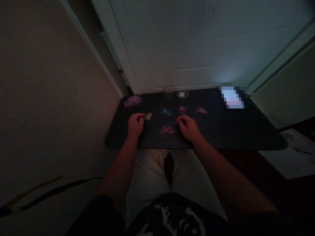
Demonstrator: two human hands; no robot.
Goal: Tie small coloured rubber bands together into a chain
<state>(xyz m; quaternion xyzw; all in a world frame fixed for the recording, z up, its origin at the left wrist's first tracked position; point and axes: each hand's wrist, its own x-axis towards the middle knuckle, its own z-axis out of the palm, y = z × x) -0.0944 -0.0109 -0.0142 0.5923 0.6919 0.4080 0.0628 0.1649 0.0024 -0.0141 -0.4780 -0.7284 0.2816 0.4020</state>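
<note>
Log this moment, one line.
left hand: fingertips at yellow strands | right hand: near front pink strands | blue strands: between hands | grip: unclear

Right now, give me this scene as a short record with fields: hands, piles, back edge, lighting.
Left hand: fingertips at the yellowish pile; grip unclear
Right hand: between the nearest pink pile and the purple pile; grip unclear
Other piles: blue pile, reddish-pink pile, mixed pile at far left
Back edge: clear container, round dish, pixelated bright object at right
Surface: dark tabletop
Lighting: dim
</note>
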